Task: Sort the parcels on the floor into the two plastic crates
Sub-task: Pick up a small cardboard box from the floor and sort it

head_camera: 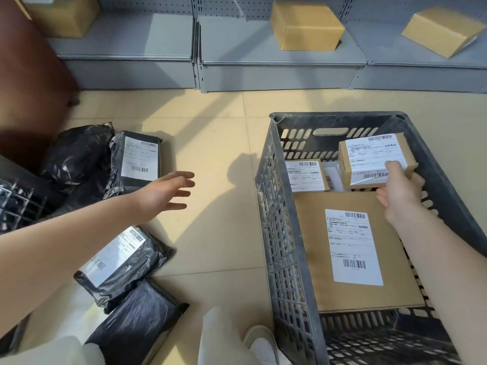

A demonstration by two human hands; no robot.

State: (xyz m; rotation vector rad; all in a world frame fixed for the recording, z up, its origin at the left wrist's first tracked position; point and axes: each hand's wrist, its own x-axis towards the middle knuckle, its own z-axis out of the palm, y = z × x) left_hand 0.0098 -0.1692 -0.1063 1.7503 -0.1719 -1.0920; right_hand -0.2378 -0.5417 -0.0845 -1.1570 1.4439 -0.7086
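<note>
The right hand (400, 191) is gripping a small cardboard box (374, 160) inside the grey crate (279, 233), white barcode label up, long axis running left to right. The left hand (166, 192) is hovering spread over the floor (216, 154) near a black poly parcel (138, 160). Label print is too small to read.

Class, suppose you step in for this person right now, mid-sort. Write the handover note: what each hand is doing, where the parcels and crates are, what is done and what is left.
Right hand: grips a small cardboard box inside the grey crate, not yet let go.
Left hand: open, holding nothing, above the floor near the black bags.
Done: the grey crate already holds a large flat cardboard parcel and a small labelled box.
Left: black bag parcels on the floor, among them one with its label up, one under the left forearm and one at the bottom edge. Part of a second crate shows at the left edge; its contents are unclear.
</note>
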